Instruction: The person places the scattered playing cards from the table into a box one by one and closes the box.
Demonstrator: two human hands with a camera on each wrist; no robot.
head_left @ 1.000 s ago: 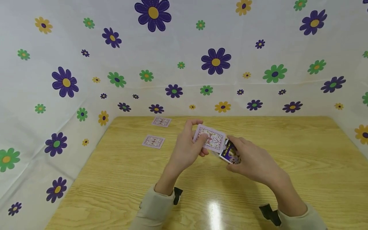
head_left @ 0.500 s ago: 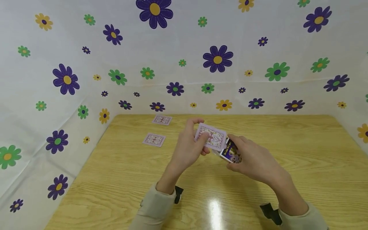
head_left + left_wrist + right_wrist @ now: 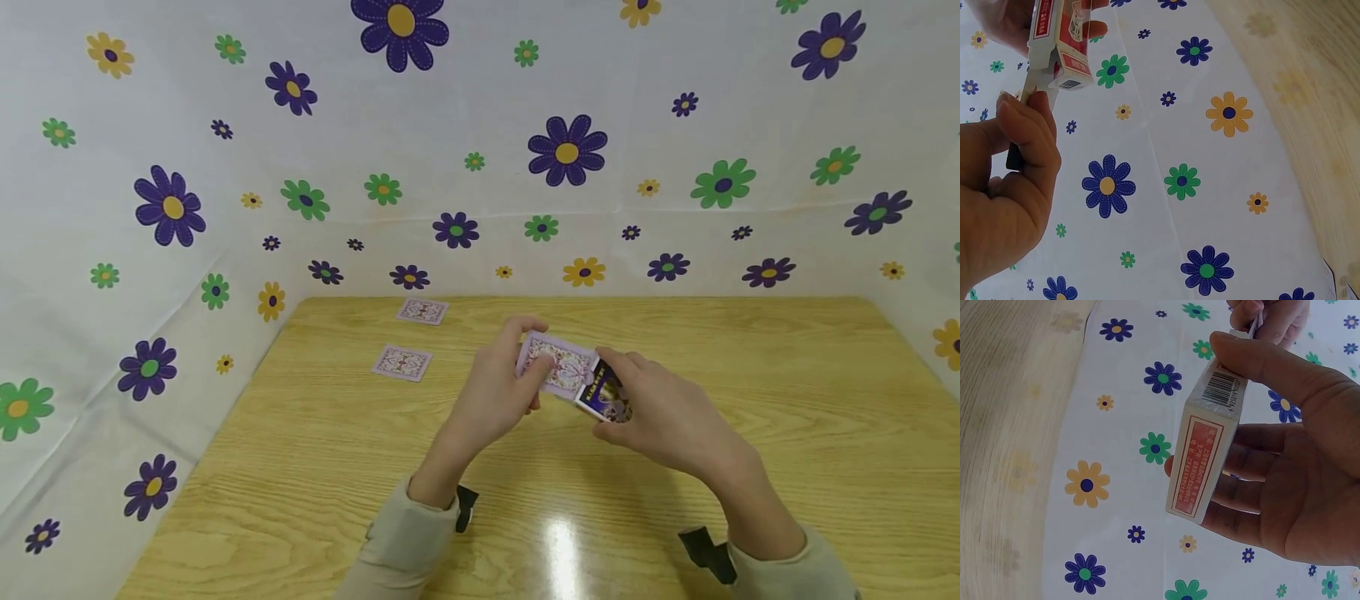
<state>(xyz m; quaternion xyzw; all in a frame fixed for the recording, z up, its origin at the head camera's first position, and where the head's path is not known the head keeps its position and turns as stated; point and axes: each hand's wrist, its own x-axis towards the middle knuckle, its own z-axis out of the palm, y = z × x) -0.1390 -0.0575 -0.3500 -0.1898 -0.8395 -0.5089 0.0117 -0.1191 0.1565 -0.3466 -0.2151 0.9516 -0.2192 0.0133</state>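
In the head view my left hand [image 3: 498, 392] pinches playing cards [image 3: 564, 367] with patterned pinkish-purple backs, thumb on top. My right hand [image 3: 663, 408] grips a card box [image 3: 606, 393] with a dark printed face, between thumb and fingers. The right end of the cards meets the open mouth of the box; how far they reach inside is hidden. The left wrist view shows the box [image 3: 1060, 37] with its flap hanging open, above the curled fingers of my left hand [image 3: 1016, 169]. In the right wrist view, the barcode end of the box [image 3: 1207, 437] faces the camera.
Two face-down cards lie apart at the back left of the wooden table [image 3: 337, 467]: one card [image 3: 423, 312] near the rear edge, the other card [image 3: 402, 363] closer. A white flower-printed cloth [image 3: 480, 108] stands behind and along the sides.
My left hand has shifted slightly right and down with the cards, bringing their end up against the box mouth. The right hand stays nearly still; the head view has tilted a little.
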